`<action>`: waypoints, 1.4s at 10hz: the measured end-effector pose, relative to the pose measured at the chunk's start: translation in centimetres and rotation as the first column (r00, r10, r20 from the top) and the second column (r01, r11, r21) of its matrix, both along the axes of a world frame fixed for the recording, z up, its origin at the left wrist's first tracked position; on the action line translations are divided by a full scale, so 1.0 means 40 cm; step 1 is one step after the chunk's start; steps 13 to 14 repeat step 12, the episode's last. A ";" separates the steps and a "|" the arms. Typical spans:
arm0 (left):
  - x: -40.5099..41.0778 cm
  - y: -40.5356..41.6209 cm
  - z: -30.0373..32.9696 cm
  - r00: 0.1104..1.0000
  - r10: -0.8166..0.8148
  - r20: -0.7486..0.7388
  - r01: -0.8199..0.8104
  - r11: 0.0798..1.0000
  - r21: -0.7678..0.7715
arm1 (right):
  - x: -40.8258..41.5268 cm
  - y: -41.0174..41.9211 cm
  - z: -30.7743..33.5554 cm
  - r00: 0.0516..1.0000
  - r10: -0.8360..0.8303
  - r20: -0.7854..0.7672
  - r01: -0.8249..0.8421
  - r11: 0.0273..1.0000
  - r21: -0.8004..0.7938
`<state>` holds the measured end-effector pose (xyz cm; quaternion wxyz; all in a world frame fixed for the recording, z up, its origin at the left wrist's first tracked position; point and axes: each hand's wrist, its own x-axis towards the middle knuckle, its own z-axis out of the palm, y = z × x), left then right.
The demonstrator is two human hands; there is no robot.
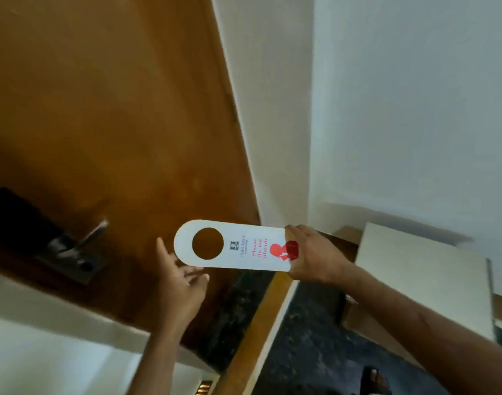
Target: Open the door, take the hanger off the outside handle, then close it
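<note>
A white card door hanger (238, 246) with a round hole and red "Please do not disturb" print lies flat in the air in front of the brown wooden door (107, 109). My right hand (312, 255) grips its printed end. My left hand (181, 280) is just under the holed end, fingers apart, close to the card's edge or lightly touching it. The metal lever handle (84, 240) on its dark lock plate sits to the left, bare, with neither hand on it.
A white wall (400, 109) and door frame (261, 138) run along the right. A pale box-like surface (426, 283) stands at the right. Dark speckled floor (301, 352) lies below, with a wooden strip along the door's bottom.
</note>
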<state>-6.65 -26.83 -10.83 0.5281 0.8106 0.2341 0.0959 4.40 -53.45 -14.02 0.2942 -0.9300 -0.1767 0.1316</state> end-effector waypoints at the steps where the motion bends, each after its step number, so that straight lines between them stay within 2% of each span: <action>1: 0.143 -0.154 -0.049 0.953 -0.226 -0.204 0.290 0.878 0.381 | 0.031 -0.224 -0.042 0.998 -0.062 0.015 0.063 0.997 -0.048; 2: 0.279 -0.352 -0.116 0.862 -0.377 -0.338 0.505 0.680 0.531 | 0.056 -0.432 -0.109 0.992 -0.126 -0.021 0.124 0.989 -0.077; 4: 0.471 -0.723 -0.326 0.660 -0.493 -0.567 0.751 0.413 0.515 | 0.096 -0.789 -0.316 0.955 -0.268 -0.130 0.239 0.950 -0.200; 6: 0.608 -0.978 -0.639 0.544 -0.516 -0.662 0.825 0.183 0.535 | 0.152 -1.038 -0.579 0.881 -0.383 -0.276 0.310 0.910 -0.274; 7: 0.634 -1.084 -0.856 0.428 -0.487 -0.761 0.894 0.102 0.437 | 0.149 -1.105 -0.788 0.789 -0.510 -0.344 0.412 0.853 -0.319; 8: 0.635 -1.131 -1.017 0.369 -0.456 -0.810 0.917 0.035 0.398 | 0.118 -1.110 -0.950 0.698 -0.614 -0.369 0.460 0.779 -0.426; 9: 0.647 -1.152 -1.126 0.332 -0.436 -0.837 0.914 -0.069 0.399 | 0.110 -1.111 -1.059 0.661 -0.661 -0.355 0.461 0.732 -0.502; 10: 0.643 -1.154 -1.200 0.287 -0.350 -0.892 0.929 -0.123 0.348 | 0.099 -1.099 -1.144 0.644 -0.659 -0.389 0.484 0.745 -0.460; 11: 0.659 -1.159 -1.200 0.243 -0.313 -0.918 0.948 -0.122 0.292 | 0.095 -1.083 -1.175 0.618 -0.679 -0.397 0.533 0.732 -0.424; 12: 0.675 -1.162 -1.169 0.187 -0.296 -0.937 0.955 -0.170 0.244 | 0.089 -1.065 -1.172 0.596 -0.732 -0.328 0.589 0.677 -0.441; 14: 0.675 -1.162 -1.169 0.187 -0.296 -0.937 0.955 -0.170 0.244 | 0.089 -1.065 -1.172 0.596 -0.732 -0.328 0.589 0.677 -0.441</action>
